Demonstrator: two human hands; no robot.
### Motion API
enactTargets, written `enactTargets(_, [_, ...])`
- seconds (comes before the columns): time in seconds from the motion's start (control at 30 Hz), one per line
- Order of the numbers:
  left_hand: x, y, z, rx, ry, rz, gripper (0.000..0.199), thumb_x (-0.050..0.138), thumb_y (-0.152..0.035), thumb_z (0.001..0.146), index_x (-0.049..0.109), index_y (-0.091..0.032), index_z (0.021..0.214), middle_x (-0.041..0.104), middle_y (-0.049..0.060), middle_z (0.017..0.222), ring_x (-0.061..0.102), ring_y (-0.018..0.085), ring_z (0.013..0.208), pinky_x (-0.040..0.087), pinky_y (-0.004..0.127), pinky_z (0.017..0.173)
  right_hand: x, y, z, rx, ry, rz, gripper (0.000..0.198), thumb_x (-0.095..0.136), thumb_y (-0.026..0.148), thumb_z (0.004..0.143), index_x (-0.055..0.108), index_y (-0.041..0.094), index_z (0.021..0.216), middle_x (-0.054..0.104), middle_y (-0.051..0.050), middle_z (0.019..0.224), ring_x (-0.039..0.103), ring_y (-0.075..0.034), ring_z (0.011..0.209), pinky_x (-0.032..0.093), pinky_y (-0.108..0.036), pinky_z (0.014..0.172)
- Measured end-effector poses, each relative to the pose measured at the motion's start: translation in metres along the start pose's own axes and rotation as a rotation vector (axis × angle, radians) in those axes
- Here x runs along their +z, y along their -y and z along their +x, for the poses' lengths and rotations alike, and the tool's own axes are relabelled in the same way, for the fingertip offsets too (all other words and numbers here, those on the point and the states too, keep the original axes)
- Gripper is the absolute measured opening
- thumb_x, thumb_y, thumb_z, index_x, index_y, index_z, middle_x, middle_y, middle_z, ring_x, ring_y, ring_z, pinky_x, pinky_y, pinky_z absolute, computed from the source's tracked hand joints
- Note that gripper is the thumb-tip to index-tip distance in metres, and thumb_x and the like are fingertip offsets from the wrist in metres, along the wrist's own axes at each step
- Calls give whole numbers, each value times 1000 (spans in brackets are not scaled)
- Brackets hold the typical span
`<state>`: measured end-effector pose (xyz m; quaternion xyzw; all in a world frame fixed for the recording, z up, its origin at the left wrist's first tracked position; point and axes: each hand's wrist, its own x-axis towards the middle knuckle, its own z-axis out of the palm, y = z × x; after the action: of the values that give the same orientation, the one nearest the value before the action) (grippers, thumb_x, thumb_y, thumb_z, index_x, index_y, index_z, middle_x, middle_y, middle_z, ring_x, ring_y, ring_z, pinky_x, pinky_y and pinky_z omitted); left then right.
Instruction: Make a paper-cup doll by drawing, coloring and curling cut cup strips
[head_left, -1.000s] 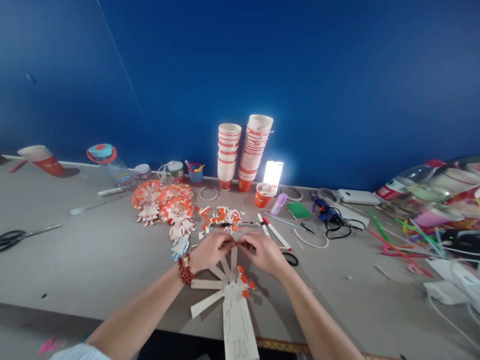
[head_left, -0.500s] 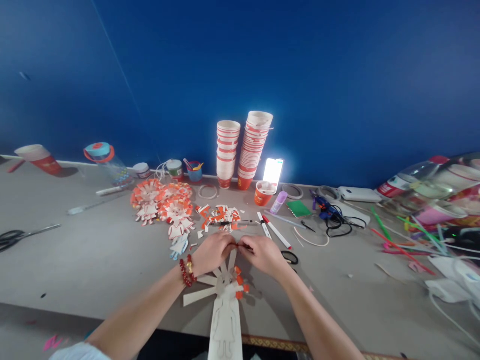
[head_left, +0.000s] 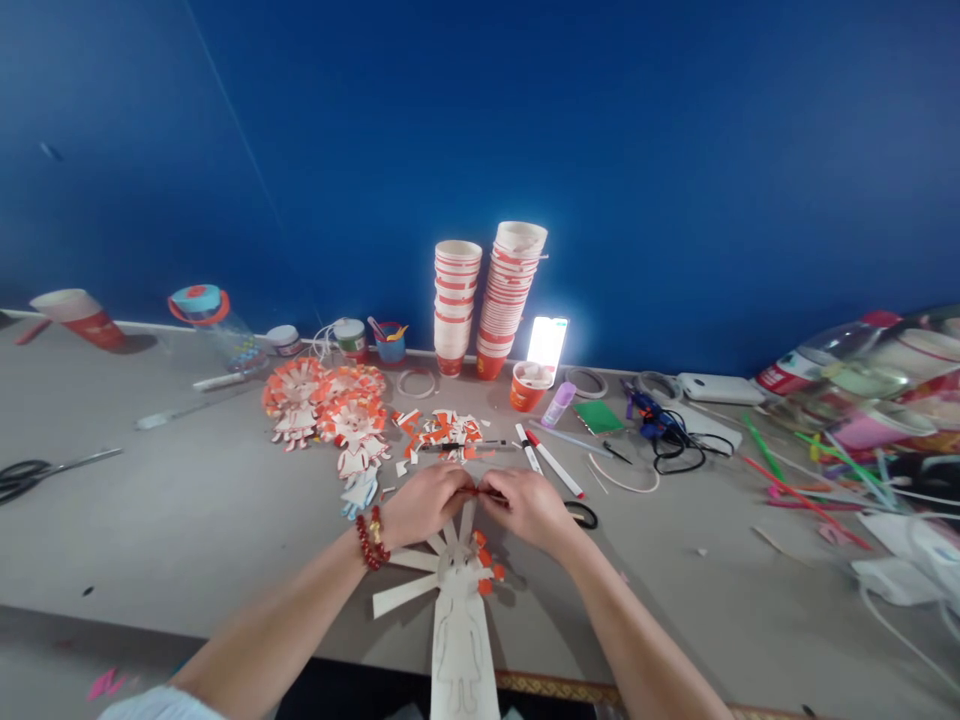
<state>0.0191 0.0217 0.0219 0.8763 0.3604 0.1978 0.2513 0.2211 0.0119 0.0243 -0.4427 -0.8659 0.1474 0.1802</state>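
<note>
A white paper cutout (head_left: 462, 650) lies near the table's front edge, with a doll figure outlined in its lower part and a drawn face above. Long strips fan out from around the head; those on the right are curled up and show orange. My left hand (head_left: 426, 505), wearing a red bead bracelet (head_left: 369, 540), pinches the end of the top strip (head_left: 467, 520). Opposite it, my right hand (head_left: 529, 510) has its fingers closed on the same strip end. The fingertips nearly meet and hide most of that end.
Several finished paper dolls (head_left: 352, 425) lie at the left beside orange and white scraps (head_left: 450, 430). Stacked paper cups (head_left: 506, 300) and a lit phone (head_left: 548, 343) stand along the blue wall. Markers (head_left: 555, 463), a glue gun (head_left: 656, 415) and scissors (head_left: 56, 468) lie around.
The paper cutout's lower end has swung slightly to the right. Both hands keep their pinch on the top strip, almost in place.
</note>
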Motion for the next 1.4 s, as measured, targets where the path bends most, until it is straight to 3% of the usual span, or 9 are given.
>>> enactTargets(0.13, [1, 0, 0, -11, -21, 21, 23, 41, -23, 97, 61, -17, 88, 64, 7, 87, 60, 20, 86, 43, 29, 78, 0, 1, 1, -28, -27, -4, 12, 57, 15, 83, 58, 20, 72, 62, 0, 65, 54, -15, 61, 30, -24, 56])
enactTargets(0.4, [-2, -2, 0, -179, 9, -76, 19, 49, -24, 91, 63, -17, 80, 64, 2, 76, 58, 16, 72, 38, 25, 65, 8, -5, 0, -78, -12, -93, 9, 57, 18, 85, 60, 20, 77, 65, -1, 70, 57, -17, 66, 30, -26, 60])
enactTargets(0.67, [-5, 3, -1, -224, 53, -358, 15, 52, -25, 87, 64, -15, 84, 59, -1, 70, 50, 12, 63, 35, 21, 57, 6, 0, 0, -156, -93, -81, 14, 55, 15, 84, 55, 19, 71, 61, -1, 66, 53, -16, 64, 31, -26, 58])
enactTargets(0.8, [-1, 7, 0, -234, 54, -418, 27, 51, -36, 90, 64, -14, 83, 55, -2, 67, 46, 11, 61, 32, 20, 54, 4, 0, 0, -202, -151, -84, 19, 52, 14, 86, 52, 20, 67, 58, -1, 64, 52, -16, 63, 31, -26, 59])
enactTargets(0.9, [1, 8, 0, -242, 52, -407, 32, 48, -40, 92, 63, -14, 80, 52, -2, 64, 43, 11, 59, 30, 21, 53, 4, 1, 0, -211, -151, -95, 20, 52, 15, 87, 52, 20, 67, 58, -1, 65, 52, -16, 64, 32, -26, 59])
enactTargets(1.1, [-2, 6, 0, -230, 51, -347, 25, 50, -34, 91, 64, -14, 83, 54, -2, 65, 44, 10, 59, 31, 21, 54, 6, 3, -1, -166, -125, -95, 16, 53, 16, 86, 54, 20, 70, 59, -1, 66, 52, -16, 65, 31, -27, 59])
enactTargets(1.4, [-4, 3, -1, -131, 21, -151, 21, 47, -27, 93, 65, -17, 87, 66, 3, 81, 58, 15, 74, 41, 24, 68, 7, 1, -1, -93, -67, -107, 12, 55, 16, 84, 58, 20, 73, 60, -1, 66, 53, -16, 66, 30, -26, 59])
